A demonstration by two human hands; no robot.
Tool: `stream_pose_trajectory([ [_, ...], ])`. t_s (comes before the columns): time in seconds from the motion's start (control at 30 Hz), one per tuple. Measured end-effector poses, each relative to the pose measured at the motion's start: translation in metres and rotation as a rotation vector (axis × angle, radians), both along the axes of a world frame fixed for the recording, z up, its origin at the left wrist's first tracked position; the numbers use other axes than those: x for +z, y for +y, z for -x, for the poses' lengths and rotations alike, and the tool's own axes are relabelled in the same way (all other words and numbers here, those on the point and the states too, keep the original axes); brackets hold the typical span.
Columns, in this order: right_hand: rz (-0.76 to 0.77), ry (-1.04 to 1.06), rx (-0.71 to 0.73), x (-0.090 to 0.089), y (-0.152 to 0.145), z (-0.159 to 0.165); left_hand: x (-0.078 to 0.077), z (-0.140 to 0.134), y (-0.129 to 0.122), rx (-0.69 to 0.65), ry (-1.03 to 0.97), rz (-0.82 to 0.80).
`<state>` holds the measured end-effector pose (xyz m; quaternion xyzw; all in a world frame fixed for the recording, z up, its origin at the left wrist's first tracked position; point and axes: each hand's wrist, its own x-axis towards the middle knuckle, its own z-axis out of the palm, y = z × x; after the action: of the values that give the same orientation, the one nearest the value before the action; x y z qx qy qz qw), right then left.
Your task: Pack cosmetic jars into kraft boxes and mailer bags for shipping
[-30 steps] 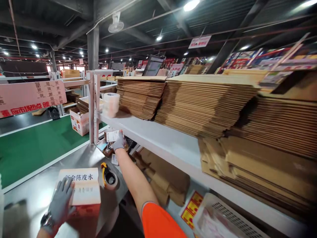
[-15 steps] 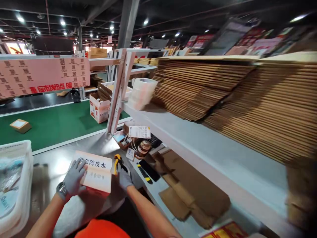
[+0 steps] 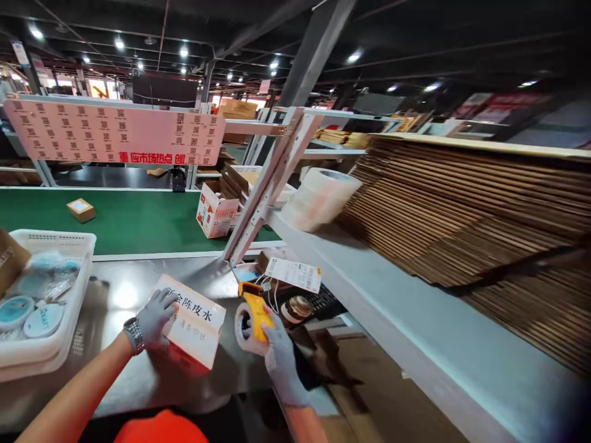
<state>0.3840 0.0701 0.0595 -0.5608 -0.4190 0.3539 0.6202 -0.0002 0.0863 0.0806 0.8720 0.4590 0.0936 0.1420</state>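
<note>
- Printed carton (image 3: 196, 320): on the metal table (image 3: 203, 271), between the two hands, set at an angle; top bears dark characters, front side reddish.
- Far left: white basket (image 3: 85, 264) on the table, holding clear-wrapped goods and round containers (image 3: 44, 320) with pale blue and white tops.
- Beyond it: small brown parcel (image 3: 81, 210) with a white label, lying on the green belt (image 3: 138, 227). Pink sign (image 3: 115, 132) with printed codes hangs behind the belt.
- Left hand (image 3: 157, 317): grey glove, metal watch (image 3: 135, 335) at wrist. Fingers laid over the left part of the carton's top, thumb lower down; cannot tell whether they grip or only rest.
- Farther back: open white-and-red box (image 3: 215, 212) on the belt, near the upright post (image 3: 272, 178).
- Yellow tape dispenser (image 3: 253, 320): right of the carton, apart from it, its clear roll facing the carton. Cannot tell whether it touches the table.
- Right hand (image 3: 281, 360): grey glove, fingers closed around the dispenser's yellow body.
- Just past that hand: white printed slip (image 3: 294, 274), with white cables beside it and a lidded jar (image 3: 297, 309) near.
- Right: white shelf (image 3: 415, 326) carrying clear tape rolls (image 3: 321, 197) and, beside them, stacked flattened cartons (image 3: 462, 215). Brown cardboard (image 3: 388, 381) lies below shelf level.
</note>
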Motion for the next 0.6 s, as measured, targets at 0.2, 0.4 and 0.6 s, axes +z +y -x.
stream_pose_trajectory([
  [0.2,0.077,0.334,0.305,0.072,-0.004,0.063,0.021,-0.008,-0.005,0.012,0.043,0.022],
  [0.4,0.096,0.258,0.392,0.051,0.02,0.108,0.031,-0.007,-0.007,-0.015,0.053,0.039],
  [0.6,0.173,0.311,0.459,0.035,0.02,0.087,0.032,-0.009,0.0,0.476,-0.78,0.38],
])
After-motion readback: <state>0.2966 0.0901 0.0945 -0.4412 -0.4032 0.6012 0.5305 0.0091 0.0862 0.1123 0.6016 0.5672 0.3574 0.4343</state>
